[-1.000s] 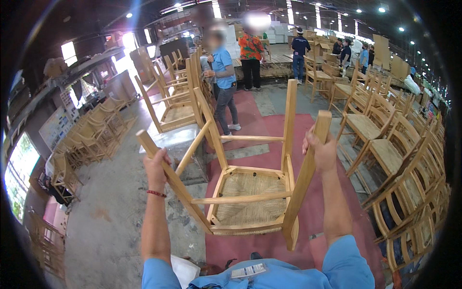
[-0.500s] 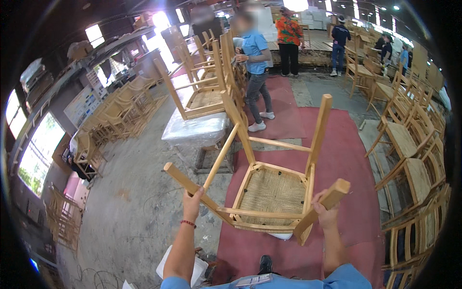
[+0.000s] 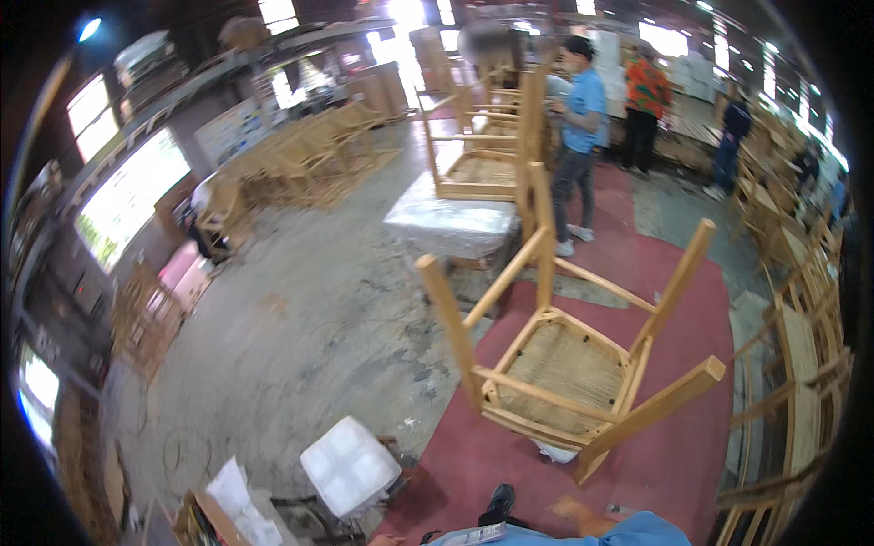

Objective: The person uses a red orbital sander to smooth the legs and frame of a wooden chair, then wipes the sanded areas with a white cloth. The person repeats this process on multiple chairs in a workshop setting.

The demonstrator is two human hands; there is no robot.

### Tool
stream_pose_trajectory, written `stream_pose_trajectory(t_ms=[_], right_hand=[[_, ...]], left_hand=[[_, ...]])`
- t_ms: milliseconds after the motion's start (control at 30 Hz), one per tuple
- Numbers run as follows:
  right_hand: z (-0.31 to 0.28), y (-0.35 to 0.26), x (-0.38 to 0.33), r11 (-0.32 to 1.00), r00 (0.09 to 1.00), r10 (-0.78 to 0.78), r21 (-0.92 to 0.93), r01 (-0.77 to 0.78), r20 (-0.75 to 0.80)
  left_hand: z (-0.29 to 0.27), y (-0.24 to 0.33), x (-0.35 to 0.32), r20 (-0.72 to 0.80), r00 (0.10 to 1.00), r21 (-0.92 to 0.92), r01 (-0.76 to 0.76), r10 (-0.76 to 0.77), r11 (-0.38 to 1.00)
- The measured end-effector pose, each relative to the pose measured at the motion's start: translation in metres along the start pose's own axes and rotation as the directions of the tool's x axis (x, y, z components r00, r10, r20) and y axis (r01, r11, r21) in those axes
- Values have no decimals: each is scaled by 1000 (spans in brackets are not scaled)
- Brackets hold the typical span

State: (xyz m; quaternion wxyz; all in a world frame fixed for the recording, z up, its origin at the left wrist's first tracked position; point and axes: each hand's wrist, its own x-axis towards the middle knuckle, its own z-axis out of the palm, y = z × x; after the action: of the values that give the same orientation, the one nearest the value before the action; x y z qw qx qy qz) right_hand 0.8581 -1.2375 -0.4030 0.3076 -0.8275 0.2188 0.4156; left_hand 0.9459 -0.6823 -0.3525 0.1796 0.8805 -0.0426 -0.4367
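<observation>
In front of me stands a wooden chair (image 3: pixel 596 414), upside down with its legs in the air and its woven seat underside facing me. A bit of something white shows under it. Neither of my hands touches the chair. My right hand (image 3: pixel 569 508) is low, near my body and below the chair, blurred, so its fingers do not show clearly. Only a small part of my left hand (image 3: pixel 387 540) shows at the lower edge, its fingers mostly cut off.
A plastic-wrapped table (image 3: pixel 451 223) carries more wooden chairs. Beside it a person in a blue shirt (image 3: pixel 583 114) stands on the red mat (image 3: pixel 674 309). A white-covered stool (image 3: pixel 350 467) and an open carton (image 3: pixel 214 519) are at lower left. Rows of chairs (image 3: pixel 801 364) line the right.
Both hands have let go of the chair's legs and dropped back toward my body. The view has turned left, so the chair appears farther right. It remains upside down.
</observation>
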Motion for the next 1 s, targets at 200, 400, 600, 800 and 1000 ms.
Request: stream_pose_trajectory(t_ms=[200, 400, 600, 800, 1000], right_hand=[[-27, -134, 11, 984, 986, -109, -130, 125, 128], [16, -298, 15, 858, 866, -491, -122, 499, 90], [245, -405, -79, 655, 711, -484, -327, 681, 510], [457, -401, -199, 420, 509, -219, -390, 819, 833], [624, -393, -252, 66, 363, -8, -362, 930, 932]], left_hand=[[64, -70, -138, -405, 741, -768, 42, -536, 639], [189, -68, -277, -485, 495, -875, -265, -721, 406], [506, -57, -417, 296, 134, -931, -181, -946, -317], [753, 76, -516, 723, -328, -683, -202, -608, -702], [786, 90, -451, 802, -26, -589, -204, -597, -782]])
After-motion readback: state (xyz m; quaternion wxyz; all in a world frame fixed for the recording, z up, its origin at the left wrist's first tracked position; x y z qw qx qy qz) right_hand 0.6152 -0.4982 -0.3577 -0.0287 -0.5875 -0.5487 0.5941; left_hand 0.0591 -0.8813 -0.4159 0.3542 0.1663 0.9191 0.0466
